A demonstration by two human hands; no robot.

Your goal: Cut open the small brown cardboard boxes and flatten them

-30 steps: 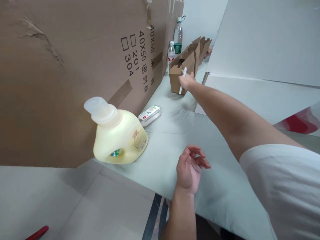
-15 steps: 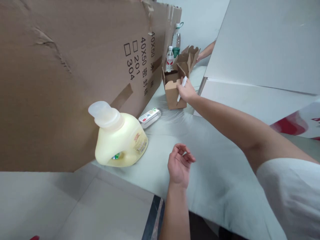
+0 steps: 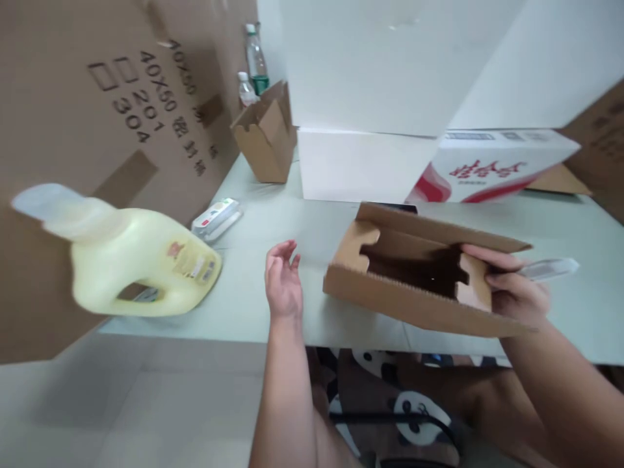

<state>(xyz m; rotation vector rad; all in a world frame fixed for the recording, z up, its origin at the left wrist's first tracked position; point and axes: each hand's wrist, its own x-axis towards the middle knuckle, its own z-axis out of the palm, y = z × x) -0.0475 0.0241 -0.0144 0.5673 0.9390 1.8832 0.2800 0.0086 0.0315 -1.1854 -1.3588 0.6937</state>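
My right hand (image 3: 519, 292) grips the near right end wall of a small brown cardboard box (image 3: 380, 289). The box is open at the top, tilted, with its flaps up and a dark interior. A slim, whitish pen-like object (image 3: 550, 268) sticks out to the right from the same hand; blur hides its exact kind. My left hand (image 3: 284, 279) is held over the table to the left of the box, palm up, fingers loosely curled and apart, touching nothing. Left of it stands a pale yellow detergent jug (image 3: 146, 253) with a handle and a translucent cap.
A large carton (image 3: 49, 130) walls the left side. A clear-lidded packet (image 3: 217, 218), another open cardboard box (image 3: 268, 143) and two bottles (image 3: 257, 58) are behind. White panels (image 3: 361, 162) and a red-and-white carton (image 3: 487, 169) line the back of the pale green table (image 3: 326, 227).
My right hand has brought a cardboard box from the back of the table to the front right. The view has turned right, and another person's arm is out of sight.
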